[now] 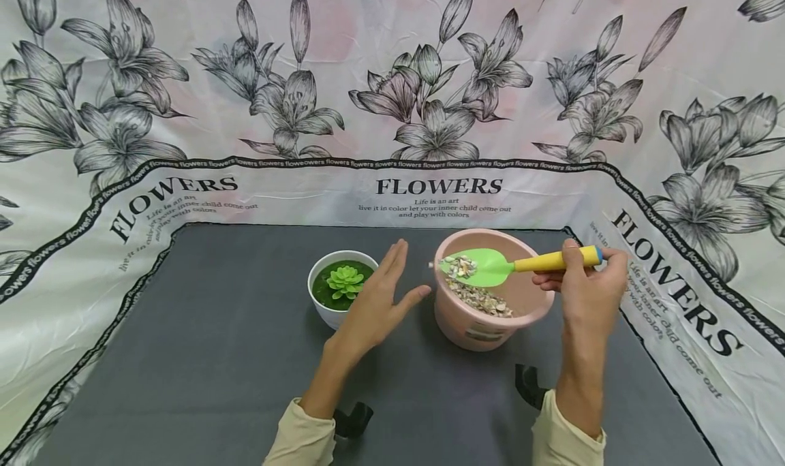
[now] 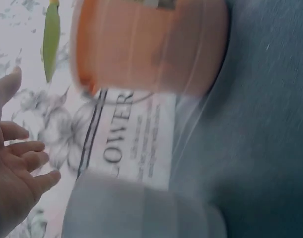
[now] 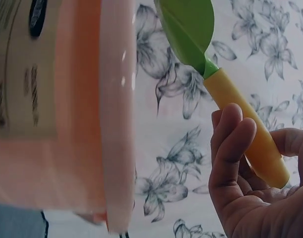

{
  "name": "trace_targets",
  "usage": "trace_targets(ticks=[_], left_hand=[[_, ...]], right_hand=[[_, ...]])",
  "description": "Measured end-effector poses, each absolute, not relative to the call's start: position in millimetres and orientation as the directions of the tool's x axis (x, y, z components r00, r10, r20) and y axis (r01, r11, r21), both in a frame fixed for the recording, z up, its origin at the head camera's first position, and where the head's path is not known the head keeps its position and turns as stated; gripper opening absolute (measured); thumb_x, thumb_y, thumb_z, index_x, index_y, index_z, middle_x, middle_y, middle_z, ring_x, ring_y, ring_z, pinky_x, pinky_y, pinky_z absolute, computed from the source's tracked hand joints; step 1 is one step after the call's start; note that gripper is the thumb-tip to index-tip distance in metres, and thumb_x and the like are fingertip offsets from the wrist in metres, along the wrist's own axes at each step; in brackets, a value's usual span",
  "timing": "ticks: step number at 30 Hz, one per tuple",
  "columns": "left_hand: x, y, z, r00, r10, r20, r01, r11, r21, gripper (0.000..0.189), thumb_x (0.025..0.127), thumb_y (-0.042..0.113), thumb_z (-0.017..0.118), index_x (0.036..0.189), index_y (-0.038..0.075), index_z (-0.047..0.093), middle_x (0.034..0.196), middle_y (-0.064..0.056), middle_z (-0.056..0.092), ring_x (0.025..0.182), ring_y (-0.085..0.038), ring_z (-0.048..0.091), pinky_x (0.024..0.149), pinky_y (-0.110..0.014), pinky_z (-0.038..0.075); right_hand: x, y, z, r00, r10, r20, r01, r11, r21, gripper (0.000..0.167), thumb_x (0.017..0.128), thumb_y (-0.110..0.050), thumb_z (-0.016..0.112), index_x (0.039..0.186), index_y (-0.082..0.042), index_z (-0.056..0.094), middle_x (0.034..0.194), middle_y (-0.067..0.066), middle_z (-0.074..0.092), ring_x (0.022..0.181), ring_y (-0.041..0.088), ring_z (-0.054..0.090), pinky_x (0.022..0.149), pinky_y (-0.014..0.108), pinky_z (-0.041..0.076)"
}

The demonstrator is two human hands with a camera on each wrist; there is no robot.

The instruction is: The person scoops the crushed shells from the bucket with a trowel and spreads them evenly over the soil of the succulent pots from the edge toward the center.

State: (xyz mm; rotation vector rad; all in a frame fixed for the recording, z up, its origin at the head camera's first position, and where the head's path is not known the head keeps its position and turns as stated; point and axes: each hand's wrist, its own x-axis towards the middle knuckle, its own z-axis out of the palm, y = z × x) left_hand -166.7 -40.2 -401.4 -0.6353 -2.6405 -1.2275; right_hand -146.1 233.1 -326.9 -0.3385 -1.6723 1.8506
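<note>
My right hand (image 1: 591,292) grips the yellow handle of a hand trowel (image 1: 487,270) with a blue end. Its green blade lies level above the pink bucket (image 1: 456,324), carrying a small heap of pebbly grit (image 1: 460,267) near its tip. More of the same grit (image 1: 481,299) shows inside the bucket. In the right wrist view, fingers and thumb curl round the trowel handle beside the bucket's rim. My left hand (image 1: 371,316) is raised between the bucket and a white pot (image 1: 316,299), fingers extended, holding nothing. A green succulent (image 1: 345,282) sits in that pot, partly overlapped by the hand.
A dark grey cloth (image 1: 202,357) covers the work surface. White flower-printed fabric (image 1: 294,193) with black borders rises behind and at both sides. Dark wrist straps (image 1: 353,422) show at each wrist, near the cream sleeves.
</note>
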Motion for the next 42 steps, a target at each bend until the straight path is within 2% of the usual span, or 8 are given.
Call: trace_targets(ticks=[7, 15, 21, 25, 28, 31, 35, 42], left_hand=[[-172.8, -78.3, -398.4, -0.922, 0.257, 0.289, 0.387, 0.587, 0.711, 0.087, 0.104, 0.053, 0.059, 0.170, 0.018, 0.015, 0.177, -0.004, 0.016, 0.164, -0.027, 0.021, 0.130, -0.057, 0.028], [-175.1, -130.4, -403.1, -0.950, 0.187, 0.251, 0.312, 0.635, 0.706, 0.091, 0.101, 0.054, 0.063, 0.170, 0.029, 0.008, 0.178, -0.005, 0.013, 0.164, -0.034, 0.019, 0.126, -0.067, 0.028], [-173.9, -159.1, -413.3, -0.965, 0.180, 0.192, 0.263, 0.616, 0.743, 0.113, 0.090, 0.056, 0.077, 0.169, 0.030, 0.002, 0.179, -0.003, 0.008, 0.165, -0.036, 0.014, 0.125, -0.070, 0.027], [-177.4, -173.9, -425.3, -0.970, 0.221, 0.100, 0.209, 0.550, 0.808, 0.136, 0.081, 0.049, 0.089, 0.168, 0.021, -0.011, 0.178, -0.007, 0.007, 0.164, -0.039, 0.013, 0.126, -0.069, 0.026], [-179.1, -179.5, -436.6, -0.962, 0.266, 0.055, 0.191, 0.522, 0.831, 0.148, 0.076, 0.044, 0.094, 0.166, 0.015, -0.020, 0.178, -0.012, 0.010, 0.163, -0.041, 0.014, 0.126, -0.068, 0.027], [-179.4, -179.5, -444.7, -0.960, 0.277, 0.044, 0.189, 0.521, 0.832, 0.153, 0.074, 0.040, 0.096, 0.164, 0.014, -0.024, 0.177, -0.014, 0.013, 0.164, -0.039, 0.015, 0.127, -0.066, 0.026], [-179.7, -179.5, -446.8, -0.967, 0.249, 0.060, 0.184, 0.512, 0.839, 0.152, 0.075, 0.032, 0.096, 0.164, 0.014, -0.026, 0.175, -0.018, 0.021, 0.161, -0.037, 0.025, 0.127, -0.061, 0.029], [-181.2, -182.0, -441.3, -0.978, 0.196, 0.073, 0.161, 0.483, 0.861, 0.151, 0.071, 0.022, 0.098, 0.166, 0.012, -0.020, 0.167, -0.020, 0.040, 0.151, -0.038, 0.045, 0.123, -0.059, 0.038]], right_hand=[[-156.7, 203.9, -324.9, -0.807, 0.525, 0.272, -0.328, -0.015, -0.945, 0.023, 0.103, -0.018, 0.067, 0.107, -0.013, 0.045, 0.070, -0.002, 0.073, 0.042, 0.012, 0.066, 0.044, 0.022, 0.056], [-168.2, 161.4, -327.1, -0.867, 0.411, 0.281, -0.289, 0.044, -0.956, 0.022, 0.104, -0.021, 0.064, 0.108, -0.013, 0.044, 0.070, -0.005, 0.070, 0.045, 0.012, 0.067, 0.049, 0.024, 0.059], [-176.5, 135.9, -330.2, -0.897, 0.354, 0.265, -0.255, 0.076, -0.964, 0.025, 0.105, -0.023, 0.063, 0.111, -0.010, 0.043, 0.069, -0.008, 0.071, 0.048, 0.011, 0.068, 0.051, 0.024, 0.060], [-183.3, 120.5, -335.6, -0.914, 0.308, 0.264, -0.244, 0.101, -0.964, 0.028, 0.106, -0.023, 0.062, 0.115, -0.005, 0.043, 0.071, -0.006, 0.070, 0.049, 0.013, 0.070, 0.052, 0.026, 0.061], [-186.8, 110.5, -341.0, -0.928, 0.266, 0.261, -0.236, 0.122, -0.964, 0.028, 0.106, -0.024, 0.061, 0.115, -0.004, 0.043, 0.075, 0.001, 0.071, 0.051, 0.014, 0.071, 0.054, 0.028, 0.062], [-187.2, 102.8, -345.7, -0.945, 0.228, 0.232, -0.213, 0.107, -0.971, 0.028, 0.107, -0.025, 0.061, 0.116, -0.004, 0.043, 0.082, 0.008, 0.071, 0.054, 0.017, 0.072, 0.057, 0.029, 0.062], [-186.8, 92.7, -349.2, -0.959, 0.184, 0.213, -0.192, 0.128, -0.973, 0.030, 0.107, -0.026, 0.061, 0.120, -0.005, 0.044, 0.087, 0.016, 0.070, 0.058, 0.021, 0.073, 0.060, 0.028, 0.063], [-184.0, 71.6, -351.1, -0.957, 0.122, 0.264, -0.208, 0.347, -0.914, 0.036, 0.107, -0.031, 0.060, 0.127, -0.005, 0.046, 0.088, 0.019, 0.073, 0.063, 0.021, 0.073, 0.063, 0.028, 0.062]])
